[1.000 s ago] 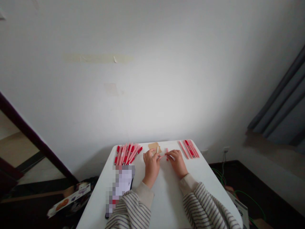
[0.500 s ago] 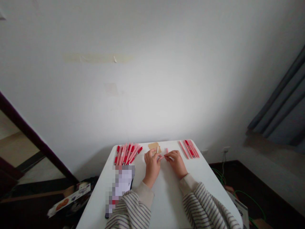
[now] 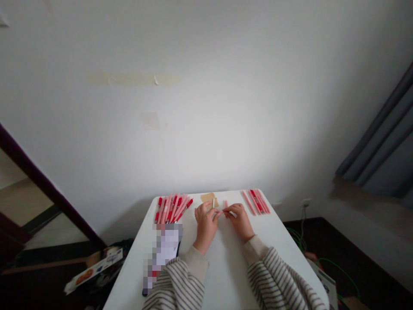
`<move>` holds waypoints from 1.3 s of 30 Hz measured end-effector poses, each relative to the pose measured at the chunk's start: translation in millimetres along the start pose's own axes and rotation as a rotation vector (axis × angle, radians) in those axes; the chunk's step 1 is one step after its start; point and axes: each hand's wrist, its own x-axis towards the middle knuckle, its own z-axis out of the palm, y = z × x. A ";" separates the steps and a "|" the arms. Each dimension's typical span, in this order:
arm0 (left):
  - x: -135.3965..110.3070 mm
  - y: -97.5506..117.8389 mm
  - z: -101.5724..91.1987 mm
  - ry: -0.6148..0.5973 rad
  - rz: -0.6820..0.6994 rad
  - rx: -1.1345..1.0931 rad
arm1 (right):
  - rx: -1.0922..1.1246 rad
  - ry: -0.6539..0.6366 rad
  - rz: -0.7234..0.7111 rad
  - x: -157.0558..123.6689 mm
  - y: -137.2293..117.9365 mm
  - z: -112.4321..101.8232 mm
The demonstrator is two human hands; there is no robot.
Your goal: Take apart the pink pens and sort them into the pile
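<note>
My left hand (image 3: 207,221) and my right hand (image 3: 238,219) meet over the far middle of the white table, fingertips pinched almost together. Between them is a small pale-pink pen part (image 3: 220,213), mostly covered by the fingers. Just beyond my right fingers, a pink pen piece (image 3: 226,203) is partly hidden. Behind my left hand lies a piece of brown paper (image 3: 208,198), with a thin whitish stick (image 3: 213,203) at its edge. To the left is a pile of red and pink pens (image 3: 172,209).
Several pink and red pens (image 3: 256,202) lie side by side at the table's far right corner. A phone-like, pixelated object (image 3: 166,249) rests beside my left forearm. The white table (image 3: 226,267) stands against the wall (image 3: 206,129). Green cables (image 3: 338,267) run on the floor at right.
Both hands stay in almost the same place. My fingertips have shifted very slightly around the small part.
</note>
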 end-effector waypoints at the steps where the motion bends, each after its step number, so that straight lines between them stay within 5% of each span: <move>1: 0.2 0.3 -0.3 0.000 0.002 -0.001 | 0.002 0.003 0.000 0.0 0.1 0.1; 39: 0.6 2.7 -5.1 0.000 0.004 -0.043 | 0.067 0.019 0.077 -0.2 -0.7 1.2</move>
